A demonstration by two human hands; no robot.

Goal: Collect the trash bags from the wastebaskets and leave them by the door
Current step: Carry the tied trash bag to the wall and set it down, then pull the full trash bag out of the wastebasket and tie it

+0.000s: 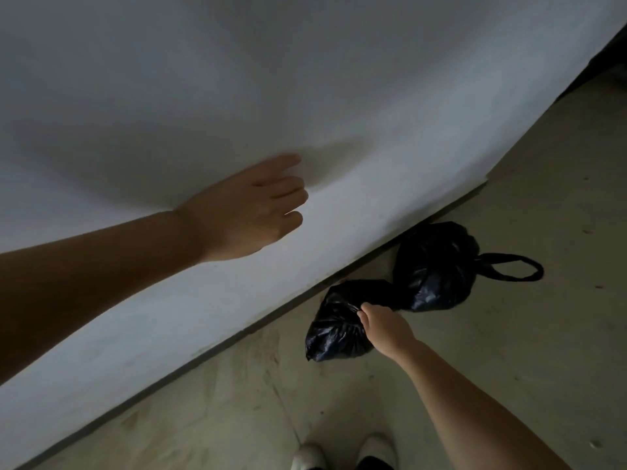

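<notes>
Two black trash bags lie on the floor along the foot of a white wall. The nearer, smaller bag [334, 329] is gripped at its gathered top by my right hand [385, 329]. The larger tied bag [436, 266] rests just behind it on the right, its handle loop lying flat on the floor. My left hand [251, 210] is raised in front of the wall, fingers loosely curled, holding nothing.
The white wall [237, 79] fills the upper left, with a dark baseboard [217, 347] running diagonally. A beige tiled floor [509, 334] spreads to the right. A dark opening [610, 52] shows at the top right. My white shoes [342, 452] are at the bottom edge.
</notes>
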